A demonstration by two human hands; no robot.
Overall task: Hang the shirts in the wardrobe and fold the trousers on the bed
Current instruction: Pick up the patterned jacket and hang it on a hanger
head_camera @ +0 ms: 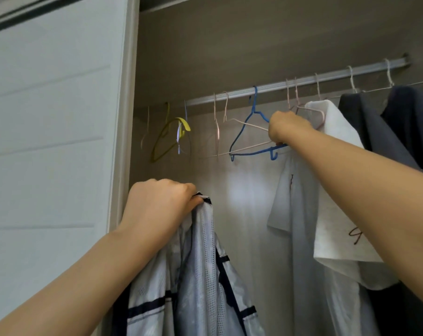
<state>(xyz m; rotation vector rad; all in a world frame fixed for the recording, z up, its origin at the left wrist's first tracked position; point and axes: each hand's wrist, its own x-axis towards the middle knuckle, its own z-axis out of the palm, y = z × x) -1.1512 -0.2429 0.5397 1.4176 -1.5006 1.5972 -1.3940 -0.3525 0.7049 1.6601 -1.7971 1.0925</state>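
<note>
By the left hand (159, 207) a mesh shirt (202, 251) is gripped beside the door frame (123, 141); the blue hanger (254, 154) is seemingly clasped by the right hand (286, 128), close against a hung white shirt (334, 190).

Home bedroom closet. Metal rail (302, 82) hung with wire hangers (251, 132) and shirts (331, 180). White sliding door (50, 141) at left.
</note>
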